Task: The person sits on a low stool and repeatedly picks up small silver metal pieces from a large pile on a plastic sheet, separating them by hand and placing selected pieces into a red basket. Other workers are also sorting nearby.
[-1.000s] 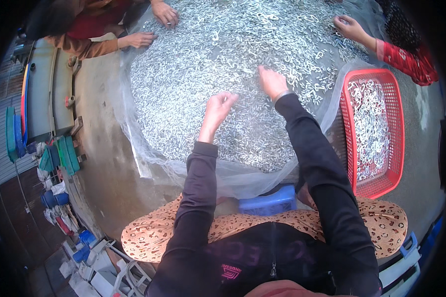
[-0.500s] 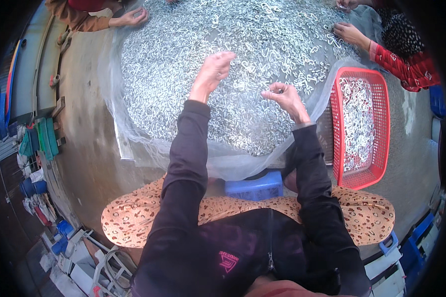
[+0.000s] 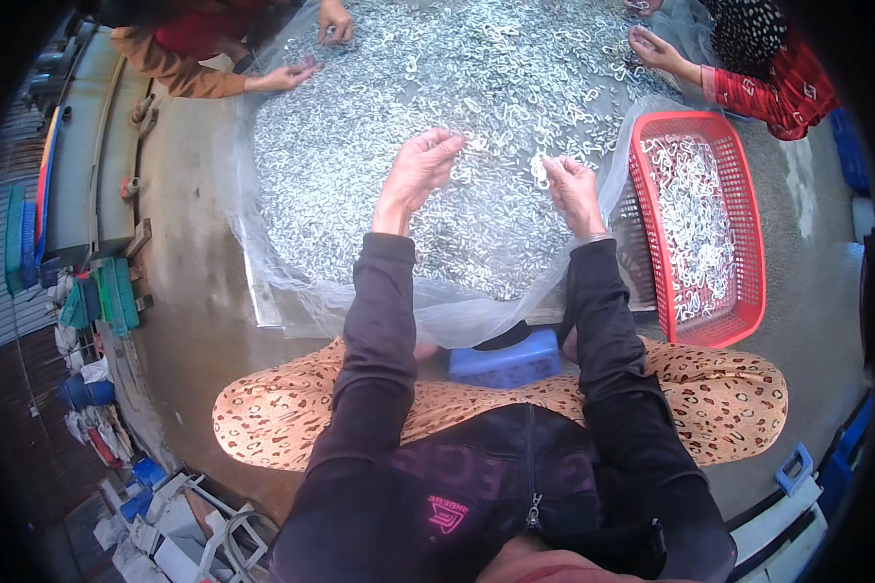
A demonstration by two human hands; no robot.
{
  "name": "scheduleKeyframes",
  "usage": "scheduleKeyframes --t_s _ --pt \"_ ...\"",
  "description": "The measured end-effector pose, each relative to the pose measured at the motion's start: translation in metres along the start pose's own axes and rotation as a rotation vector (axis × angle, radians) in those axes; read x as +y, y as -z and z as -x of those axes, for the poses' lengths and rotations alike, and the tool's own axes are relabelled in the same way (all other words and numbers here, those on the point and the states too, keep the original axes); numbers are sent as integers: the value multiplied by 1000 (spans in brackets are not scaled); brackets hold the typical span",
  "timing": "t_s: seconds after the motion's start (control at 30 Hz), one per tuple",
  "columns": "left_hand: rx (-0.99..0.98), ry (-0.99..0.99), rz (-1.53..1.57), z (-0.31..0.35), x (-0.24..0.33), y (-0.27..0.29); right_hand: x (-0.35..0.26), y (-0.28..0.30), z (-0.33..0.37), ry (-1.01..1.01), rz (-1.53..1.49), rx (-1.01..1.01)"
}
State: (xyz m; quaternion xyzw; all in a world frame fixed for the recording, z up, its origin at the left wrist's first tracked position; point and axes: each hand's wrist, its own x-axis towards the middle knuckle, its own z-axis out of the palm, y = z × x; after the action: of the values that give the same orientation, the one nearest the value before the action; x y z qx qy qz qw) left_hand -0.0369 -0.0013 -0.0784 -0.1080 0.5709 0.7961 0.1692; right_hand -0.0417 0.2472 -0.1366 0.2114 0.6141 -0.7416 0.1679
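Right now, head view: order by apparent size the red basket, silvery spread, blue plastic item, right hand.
1. Silvery spread
2. Red basket
3. Blue plastic item
4. Right hand
Apparent size only.

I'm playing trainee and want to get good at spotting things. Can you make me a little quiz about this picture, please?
1. Pick one. On which side of the sheer net is the red basket?
A) left
B) right
C) far

2. True or false? Both hands of the person in black sleeves are inside the red basket.

3. In a few words: what does that person's right hand hold at its fingertips?

Key
1. B: right.
2. False: the left hand and the right hand are both over the net.
3. Pale curled pieces.
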Motion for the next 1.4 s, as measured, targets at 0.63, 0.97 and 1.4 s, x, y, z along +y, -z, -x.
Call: scheduleKeyframes --t_s 0.63,0.97,1.4 --pt "154 18 -832 23 -22 -6 1 -10 17 -70 391 -303" --pt "3 158 -456 34 -13 -5 0 -8 13 -110 147 -474" --pt "-69 197 -282 26 -20 -4 -6 -7 14 -88 -11 -486"
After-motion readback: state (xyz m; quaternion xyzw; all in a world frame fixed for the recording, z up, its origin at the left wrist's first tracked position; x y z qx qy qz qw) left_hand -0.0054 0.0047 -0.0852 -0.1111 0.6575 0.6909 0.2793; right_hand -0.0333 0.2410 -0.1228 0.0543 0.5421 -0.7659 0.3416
